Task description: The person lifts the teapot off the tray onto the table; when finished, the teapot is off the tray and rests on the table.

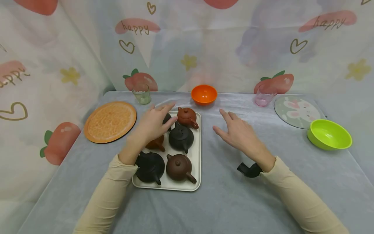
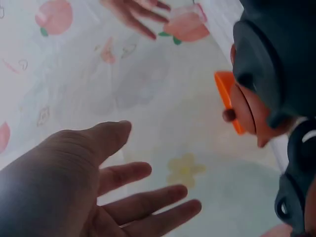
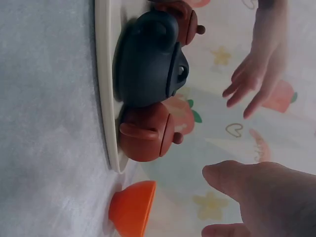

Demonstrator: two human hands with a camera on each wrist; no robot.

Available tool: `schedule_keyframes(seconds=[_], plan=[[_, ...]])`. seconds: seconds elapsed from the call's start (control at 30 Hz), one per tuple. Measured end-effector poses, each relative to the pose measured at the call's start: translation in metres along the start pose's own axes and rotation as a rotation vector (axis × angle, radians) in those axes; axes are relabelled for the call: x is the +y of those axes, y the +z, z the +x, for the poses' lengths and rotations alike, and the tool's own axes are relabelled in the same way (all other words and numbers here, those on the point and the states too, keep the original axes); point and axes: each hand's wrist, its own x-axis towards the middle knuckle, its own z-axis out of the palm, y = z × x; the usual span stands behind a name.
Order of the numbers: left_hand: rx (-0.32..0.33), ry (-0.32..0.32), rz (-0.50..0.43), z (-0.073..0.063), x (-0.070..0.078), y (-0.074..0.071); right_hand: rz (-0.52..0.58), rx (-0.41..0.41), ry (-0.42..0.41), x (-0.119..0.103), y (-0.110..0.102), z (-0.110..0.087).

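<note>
A cream tray (image 1: 198,146) holds several small teapots. Among them are a reddish-brown teapot (image 1: 187,116) at the far right corner, a black teapot (image 1: 181,137) behind the middle, a dark brown teapot (image 1: 179,167) at the near right and another black teapot (image 1: 150,167) at the near left. My left hand (image 1: 152,123) hovers above the tray's left side, fingers extended, holding nothing. It partly hides an orange-brown teapot (image 1: 156,143) and a further dark one. To the right of the tray, my right hand (image 1: 238,131) hangs over the cloth with fingers spread and nothing in them.
An orange bowl (image 1: 204,95) stands behind the tray, between a green glass (image 1: 142,94) and a pink glass (image 1: 265,95). A round orange-tan mat (image 1: 110,122) lies left; a rabbit-print mat (image 1: 299,112) and lime bowl (image 1: 329,135) are right. Printed curtains (image 1: 216,48) enclose the table.
</note>
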Motion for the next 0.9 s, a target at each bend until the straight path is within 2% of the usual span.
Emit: schedule_keyframes(seconds=[0.13,0.37,0.5,0.57,0.67,0.77,0.9], plan=[[0.082,-0.021,-0.094,-0.006,-0.018,-0.005,-0.014,0.036,-0.033,0.002,0.004,0.000],[0.042,-0.179,-0.247,-0.023,-0.066,-0.004,0.008,0.059,-0.073,0.002,0.015,0.004],[0.025,-0.204,-0.260,-0.032,-0.092,0.000,0.071,0.092,-0.100,0.000,0.023,0.009],[-0.017,-0.207,-0.247,-0.033,-0.102,0.004,0.125,0.098,-0.117,-0.001,0.026,0.011],[-0.131,-0.214,-0.260,-0.033,-0.113,0.015,0.191,0.094,-0.142,-0.002,0.033,0.016],[-0.239,-0.195,-0.278,-0.033,-0.122,0.027,0.242,0.089,-0.154,-0.004,0.041,0.021],[-0.287,-0.151,-0.300,-0.035,-0.128,0.039,0.323,0.099,-0.156,-0.011,0.050,0.028]])
